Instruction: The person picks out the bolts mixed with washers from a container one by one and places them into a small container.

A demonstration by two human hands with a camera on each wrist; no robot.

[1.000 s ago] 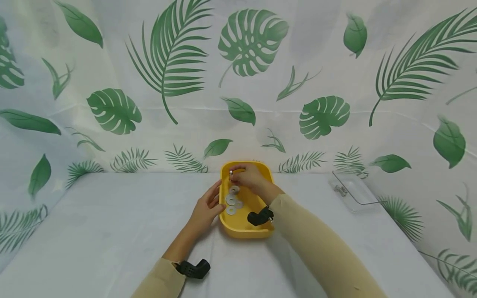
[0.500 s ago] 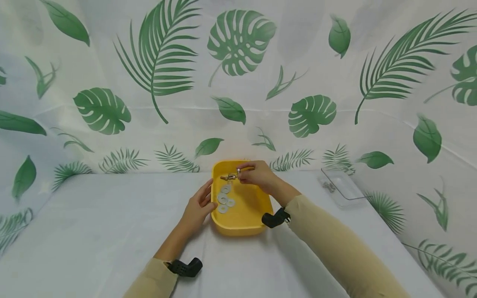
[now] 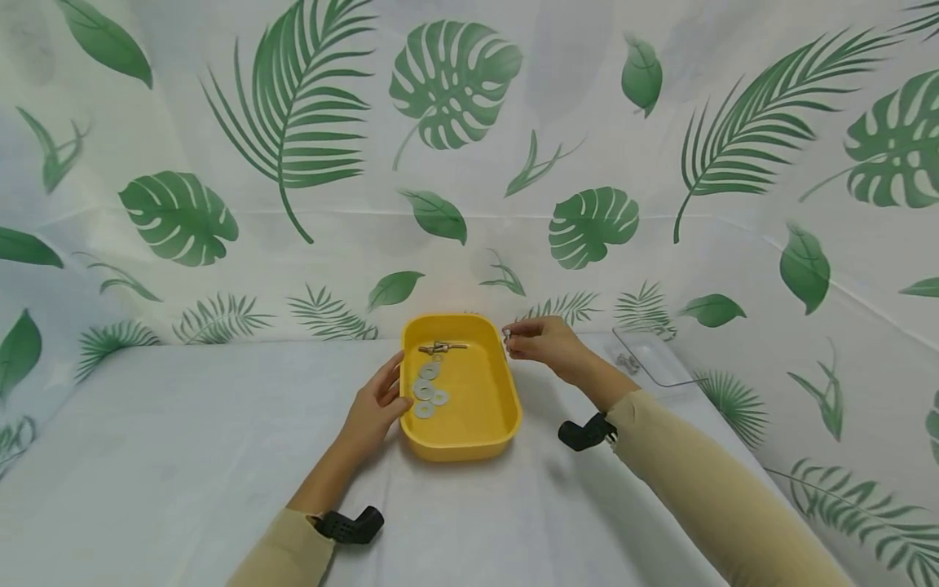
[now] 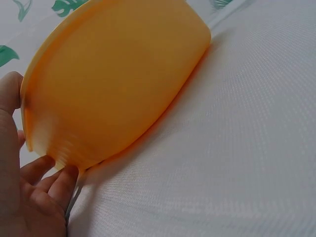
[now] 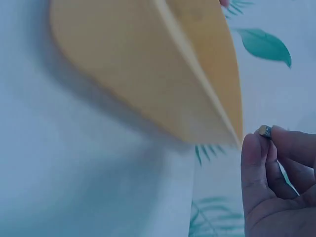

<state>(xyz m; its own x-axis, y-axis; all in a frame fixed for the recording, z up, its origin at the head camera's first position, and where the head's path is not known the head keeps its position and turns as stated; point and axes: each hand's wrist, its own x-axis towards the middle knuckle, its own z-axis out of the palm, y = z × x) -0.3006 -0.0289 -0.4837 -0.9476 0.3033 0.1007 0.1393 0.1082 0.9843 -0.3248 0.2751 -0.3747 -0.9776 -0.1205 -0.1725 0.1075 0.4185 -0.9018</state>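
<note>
The right hand [image 3: 539, 346] has moved from over the yellow tray [image 3: 506, 408] to just outside its right rim, carrying a small metal piece [image 3: 507, 333]; the left hand [image 3: 374, 412] stays at the tray's left side. In the tray, a few bolts [image 3: 455, 346] lie loosely heaped toward the far end, and flat pale washers [image 3: 423, 381] run along the left side, some overlapping; half a second ago the right hand was close beside these bolts, and now they show in full.

The right thumb and fingers [image 5: 291, 145] are clamped on the metal piece, its round end poking out between the tips; the left fingers [image 4: 63, 187] press on the tray's outer wall with the thumb at the rim, gripping that side.

To the right, past the right hand, sits a clear box [image 3: 682, 384], with small metal parts [image 3: 628, 364] visible through its wall; the right hand is between the tray and this box; black wrist devices [image 3: 348, 526] sit at both sleeve cuffs; the white surface [image 3: 183, 456] meets a leaf-print backdrop [image 3: 330, 204] right behind the tray.
</note>
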